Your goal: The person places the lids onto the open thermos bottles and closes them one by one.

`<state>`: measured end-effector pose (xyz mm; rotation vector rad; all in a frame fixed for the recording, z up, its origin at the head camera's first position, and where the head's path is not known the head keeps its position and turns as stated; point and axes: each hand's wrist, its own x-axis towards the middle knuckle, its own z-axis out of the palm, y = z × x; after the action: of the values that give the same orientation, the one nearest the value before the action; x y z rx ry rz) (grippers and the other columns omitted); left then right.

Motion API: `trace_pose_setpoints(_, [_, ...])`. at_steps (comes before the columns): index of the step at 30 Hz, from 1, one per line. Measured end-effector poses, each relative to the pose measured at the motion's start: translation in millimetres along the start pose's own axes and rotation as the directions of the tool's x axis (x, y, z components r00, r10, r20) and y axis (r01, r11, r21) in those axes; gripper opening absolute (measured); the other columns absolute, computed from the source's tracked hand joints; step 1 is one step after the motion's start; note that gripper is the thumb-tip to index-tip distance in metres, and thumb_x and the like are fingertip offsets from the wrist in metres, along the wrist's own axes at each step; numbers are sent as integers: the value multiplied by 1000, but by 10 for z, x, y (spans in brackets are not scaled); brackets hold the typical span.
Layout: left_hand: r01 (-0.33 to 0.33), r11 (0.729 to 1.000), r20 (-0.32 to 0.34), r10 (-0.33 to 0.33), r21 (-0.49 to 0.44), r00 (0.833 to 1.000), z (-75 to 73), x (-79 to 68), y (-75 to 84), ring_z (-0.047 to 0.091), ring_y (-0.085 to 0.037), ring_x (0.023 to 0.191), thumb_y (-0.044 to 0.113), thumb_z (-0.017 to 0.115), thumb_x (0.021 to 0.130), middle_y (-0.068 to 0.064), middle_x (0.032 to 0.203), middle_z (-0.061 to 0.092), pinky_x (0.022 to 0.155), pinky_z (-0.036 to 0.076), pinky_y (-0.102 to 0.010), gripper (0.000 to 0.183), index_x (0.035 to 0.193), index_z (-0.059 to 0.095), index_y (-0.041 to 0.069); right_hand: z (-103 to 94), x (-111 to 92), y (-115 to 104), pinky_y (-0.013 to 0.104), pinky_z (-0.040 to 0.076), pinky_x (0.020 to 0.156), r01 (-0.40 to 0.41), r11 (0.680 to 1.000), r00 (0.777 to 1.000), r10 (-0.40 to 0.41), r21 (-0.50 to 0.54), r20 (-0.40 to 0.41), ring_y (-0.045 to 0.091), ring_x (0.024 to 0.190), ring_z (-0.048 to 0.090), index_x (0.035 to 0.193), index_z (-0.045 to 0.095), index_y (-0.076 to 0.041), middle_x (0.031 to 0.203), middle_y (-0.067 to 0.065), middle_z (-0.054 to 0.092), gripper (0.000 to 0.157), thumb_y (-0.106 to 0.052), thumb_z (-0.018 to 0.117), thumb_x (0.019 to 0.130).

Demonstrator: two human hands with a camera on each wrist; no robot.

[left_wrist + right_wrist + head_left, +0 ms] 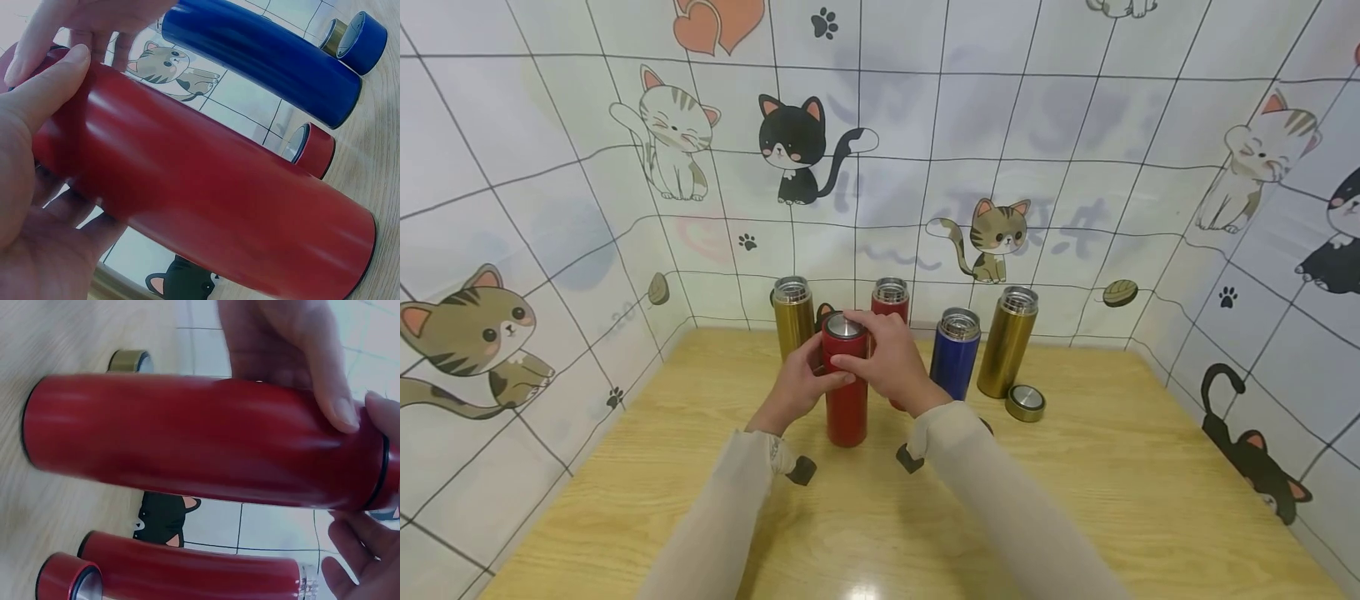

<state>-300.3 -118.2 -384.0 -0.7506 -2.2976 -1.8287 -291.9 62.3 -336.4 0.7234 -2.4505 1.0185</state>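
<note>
On my head feed, the left hand [799,385] grips the red flask [847,418]; the right hand [891,360] grips its cap [845,326], partly hiding another bottle [891,295] behind the flask.

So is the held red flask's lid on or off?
On: the lid sits atop the red flask in the head view, the right hand touching it. Screwed tight or loose, I cannot tell.

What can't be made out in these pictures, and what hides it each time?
Inside of the held red bottle: head view, covered by its silver-topped lid.
Middle of the rear red bottle: head view, behind the right hand.
Lower part of the left gold bottle: head view, behind the left hand.
Rest of the loose red lid: right wrist view, cut off by the bottom edge.
</note>
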Motion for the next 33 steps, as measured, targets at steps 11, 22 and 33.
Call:
trace_pose_setpoints(11, [-27,999,-2,28,20,1000,-29,1,8,57,-27,116,9,75,86,-8,131,58,94,50,-40,62,141,47,13,47,-26,-91,36,44,83,121,944,982,-160,-307,-103,21,94,47,130,57,-10,108,7,66,66,-48,77,80])
trace_pose_setpoints(22, [-11,1000,23,11,0,1000,-4,-5,20,59,-30,114,6,76,85,-12,129,58,92,51,-40,63,141,47,9,39,-31,-20,40,46,92,12,1000,1000,-11,-26,29,22,111,47,137,45,-14,123,5,55,64,-38,75,85])
trace_pose_setpoints(33, [39,999,24,-39,-4,999,-20,9,41,57,-33,117,6,76,85,-16,133,56,93,51,-42,70,145,41,7,-193,66,38,49,46,94,-188,921,953,88,342,289,24,114,54,146,45,-30,131,0,57,63,-21,72,90])
